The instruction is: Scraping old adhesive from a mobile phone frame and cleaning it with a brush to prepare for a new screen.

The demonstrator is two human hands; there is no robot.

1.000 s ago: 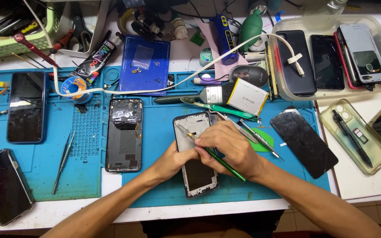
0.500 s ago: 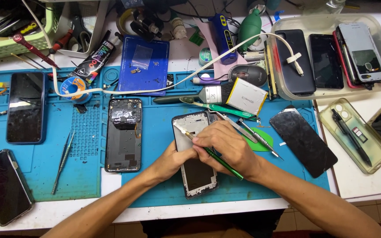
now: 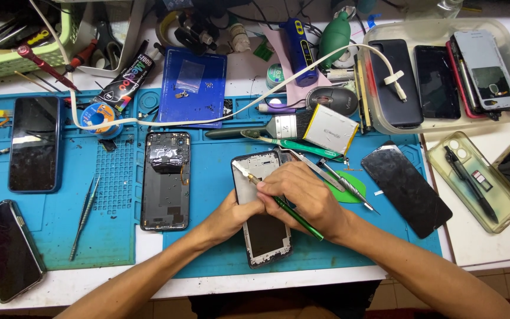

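Left hand (image 3: 231,214): gripped the opened phone frame (image 3: 262,214) on the blue mat (image 3: 213,177).
Right hand (image 3: 302,198): closed on green tool (image 3: 290,212), tip at the frame's top.
Progress: frame already emptied; upper edge seemingly not finished.

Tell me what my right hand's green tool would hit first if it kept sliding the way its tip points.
The right hand aims the green tool up and left, tip already on the phone frame. Beyond its top corner, likely bare blue mat, then the blue tray.
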